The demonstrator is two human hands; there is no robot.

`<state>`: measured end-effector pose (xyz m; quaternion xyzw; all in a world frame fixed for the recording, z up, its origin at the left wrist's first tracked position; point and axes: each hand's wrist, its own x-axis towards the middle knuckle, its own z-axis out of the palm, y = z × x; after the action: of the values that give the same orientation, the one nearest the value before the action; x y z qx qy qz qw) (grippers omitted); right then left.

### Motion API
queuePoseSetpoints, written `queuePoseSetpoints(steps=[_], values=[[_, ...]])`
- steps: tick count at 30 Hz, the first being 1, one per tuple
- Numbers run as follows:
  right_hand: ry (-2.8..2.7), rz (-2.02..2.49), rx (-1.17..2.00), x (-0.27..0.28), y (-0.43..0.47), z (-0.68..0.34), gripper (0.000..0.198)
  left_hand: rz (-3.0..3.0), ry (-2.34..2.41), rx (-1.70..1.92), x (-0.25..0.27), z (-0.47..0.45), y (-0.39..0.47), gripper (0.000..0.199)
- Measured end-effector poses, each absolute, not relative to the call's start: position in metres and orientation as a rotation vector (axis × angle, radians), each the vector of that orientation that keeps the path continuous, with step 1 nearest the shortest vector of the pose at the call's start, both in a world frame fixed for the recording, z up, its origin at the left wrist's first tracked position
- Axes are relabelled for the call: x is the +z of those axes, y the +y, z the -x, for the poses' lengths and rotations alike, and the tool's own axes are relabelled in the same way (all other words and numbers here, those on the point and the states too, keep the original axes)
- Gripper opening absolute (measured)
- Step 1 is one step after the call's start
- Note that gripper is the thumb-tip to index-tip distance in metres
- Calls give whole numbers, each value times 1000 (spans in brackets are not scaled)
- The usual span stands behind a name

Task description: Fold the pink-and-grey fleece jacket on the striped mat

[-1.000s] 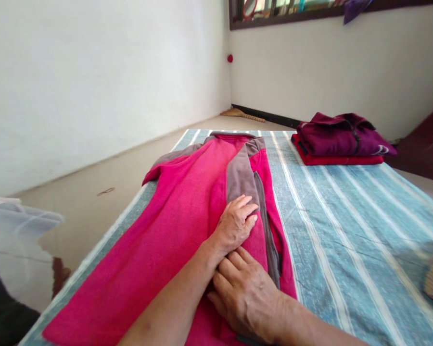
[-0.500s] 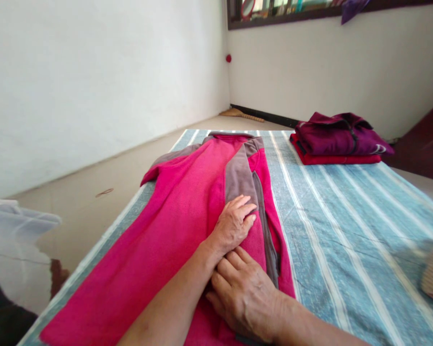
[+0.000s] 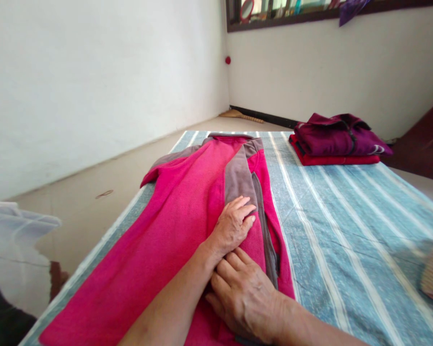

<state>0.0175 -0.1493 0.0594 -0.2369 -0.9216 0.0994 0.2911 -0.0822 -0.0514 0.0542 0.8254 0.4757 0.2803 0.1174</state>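
Fleece jacket (image 3: 180,226), pink w/ grey panels, laid lengthwise on striped blue bedcover (image 3: 346,221). Left hand (image 3: 233,226) flat, fingers spread, pressed on grey panel; right hand (image 3: 247,298) flat just behind, nothing gripped. Fold best held by firm, even palm pressure, smoothed outward. Folded maroon/red stack (image 3: 337,139) at far corner. Vs. earlier frames: hands barely shifted.

Bare forearms, sleeveless to the frame edge, hands (image 3: 238,259) ringless (no watch)

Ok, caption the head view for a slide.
Left hand and right hand press flat on a pink fleece jacket spread over a striped sheet.
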Motion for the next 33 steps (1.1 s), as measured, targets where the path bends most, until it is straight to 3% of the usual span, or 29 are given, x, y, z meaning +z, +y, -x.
queuePoseSetpoints(steps=[33], values=[[-2507, 604, 244, 60, -150, -17, 17, -2439, 1400, 810, 55, 83, -53, 28]])
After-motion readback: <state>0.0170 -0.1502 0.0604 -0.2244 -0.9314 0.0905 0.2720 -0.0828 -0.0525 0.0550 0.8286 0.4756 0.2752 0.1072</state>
